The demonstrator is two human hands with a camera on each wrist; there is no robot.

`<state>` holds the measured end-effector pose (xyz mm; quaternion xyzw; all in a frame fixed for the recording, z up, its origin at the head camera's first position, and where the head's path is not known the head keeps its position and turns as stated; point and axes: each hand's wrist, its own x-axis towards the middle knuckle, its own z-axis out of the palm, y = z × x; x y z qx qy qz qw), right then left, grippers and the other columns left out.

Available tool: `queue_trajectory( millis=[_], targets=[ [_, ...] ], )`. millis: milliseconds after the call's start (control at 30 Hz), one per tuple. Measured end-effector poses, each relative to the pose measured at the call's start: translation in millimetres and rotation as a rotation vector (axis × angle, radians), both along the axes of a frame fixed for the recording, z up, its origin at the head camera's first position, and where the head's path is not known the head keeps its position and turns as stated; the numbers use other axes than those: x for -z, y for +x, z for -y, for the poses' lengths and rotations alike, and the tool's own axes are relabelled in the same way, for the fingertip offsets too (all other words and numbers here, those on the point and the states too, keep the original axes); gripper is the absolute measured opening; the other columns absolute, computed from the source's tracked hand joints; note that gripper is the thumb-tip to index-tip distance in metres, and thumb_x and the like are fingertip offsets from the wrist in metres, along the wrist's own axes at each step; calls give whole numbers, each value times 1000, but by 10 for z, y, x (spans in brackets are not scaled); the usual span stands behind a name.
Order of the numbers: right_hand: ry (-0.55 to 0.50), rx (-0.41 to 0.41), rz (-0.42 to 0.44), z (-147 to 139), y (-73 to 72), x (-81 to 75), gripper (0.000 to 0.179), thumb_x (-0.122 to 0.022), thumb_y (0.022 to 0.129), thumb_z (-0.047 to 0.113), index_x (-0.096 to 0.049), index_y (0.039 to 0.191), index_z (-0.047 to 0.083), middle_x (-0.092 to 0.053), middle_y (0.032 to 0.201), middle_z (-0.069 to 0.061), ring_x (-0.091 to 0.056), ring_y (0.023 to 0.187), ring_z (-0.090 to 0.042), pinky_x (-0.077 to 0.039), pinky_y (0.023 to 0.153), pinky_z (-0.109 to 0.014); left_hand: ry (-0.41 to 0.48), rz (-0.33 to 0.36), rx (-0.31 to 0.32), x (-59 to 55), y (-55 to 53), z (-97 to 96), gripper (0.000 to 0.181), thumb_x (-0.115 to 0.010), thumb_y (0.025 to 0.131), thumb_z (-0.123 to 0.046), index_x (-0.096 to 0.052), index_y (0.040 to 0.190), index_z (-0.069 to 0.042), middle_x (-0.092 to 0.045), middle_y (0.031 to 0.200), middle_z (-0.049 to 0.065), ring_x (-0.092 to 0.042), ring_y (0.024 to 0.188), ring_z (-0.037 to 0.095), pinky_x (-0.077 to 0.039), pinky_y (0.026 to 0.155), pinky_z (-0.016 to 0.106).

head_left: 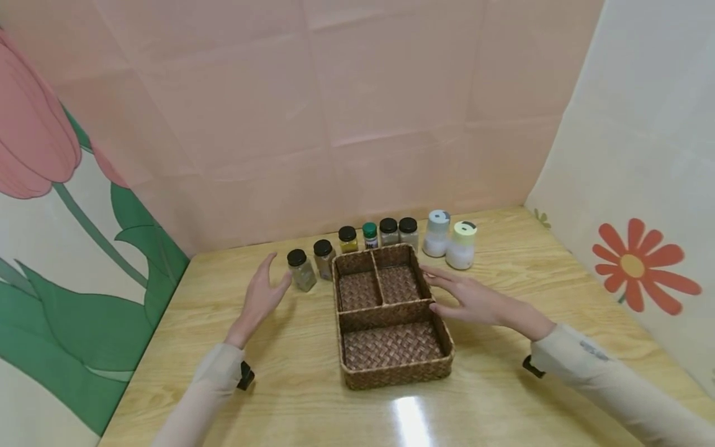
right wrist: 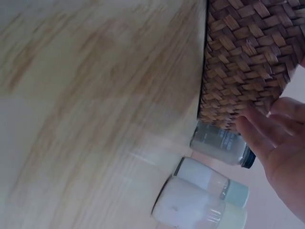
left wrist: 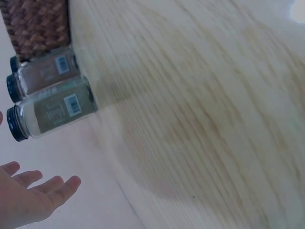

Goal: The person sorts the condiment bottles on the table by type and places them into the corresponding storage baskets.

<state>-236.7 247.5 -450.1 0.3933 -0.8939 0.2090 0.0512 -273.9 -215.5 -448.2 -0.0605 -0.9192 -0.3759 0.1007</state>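
A brown woven basket (head_left: pixel 395 372) with three compartments stands on the wooden table. My right hand (head_left: pixel 466 298) is at its right side; in the right wrist view the fingertips lie against the woven wall (right wrist: pixel 248 62). To the left of the basket, my left hand (head_left: pixel 265 298) hovers with thumb and fingers spread, holding nothing. Nearest to it is a black-lidded glass spice jar (head_left: pixel 303 273), whose greenish contents and barcode label show in the left wrist view. Another black-lidded jar (head_left: pixel 324 259) with brownish contents stands between that jar and the basket.
Behind the basket are a yellow jar (head_left: pixel 349 241), a small green-capped bottle (head_left: pixel 370 234) and two black-lidded jars (head_left: pixel 408 234). Two white containers, one blue-topped (head_left: pixel 437 234) and one yellow-topped (head_left: pixel 461 247), stand at the back right. A pink cloth wall (head_left: pixel 313 124) rises behind the table.
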Motion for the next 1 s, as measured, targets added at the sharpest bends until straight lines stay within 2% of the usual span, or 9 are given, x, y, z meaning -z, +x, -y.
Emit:
queue_trajectory(
  millis=[167,333,633,800,1000],
  targets=[
    [-37,-3,-12,9,-10,34,59,-64,96,35,-52,138,-6,-30,158,-18,-54,125,-34,-45,99,-54,41,7,25,-2,-45,-49,78,-58,97,-50,-27,156,-11,-29,159,17,-34,139,40,-31,109,58],
    [-58,1,-3,25,-18,75,59,-67,94,30,-51,138,-7,-32,157,-17,-54,124,-31,-47,97,-51,63,21,37,31,-99,-104,79,-62,95,-47,-27,156,-9,-30,158,17,-36,138,40,-34,107,59],
    [-105,-13,-62,81,-37,112,57,-69,88,19,-52,135,-9,-40,151,-19,-57,120,-29,-52,91,-45,97,-33,89,32,-177,-233,73,-67,96,-28,-30,152,2,-36,152,25,-40,133,44,-36,106,57],
    [-117,-24,-93,107,-40,96,51,-69,88,18,-56,128,-11,-42,148,-22,-59,117,-31,-53,88,-46,112,-53,100,30,-182,-276,68,-68,96,-18,-33,150,3,-39,150,24,-44,130,45,-42,101,56],
    [-130,-13,-80,118,-38,69,48,-69,89,19,-57,124,-12,-43,147,-23,-59,117,-31,-53,90,-46,123,-78,105,42,-210,-305,63,-68,95,-12,-37,147,3,-43,146,25,-46,129,43,-46,98,52]
  ],
)
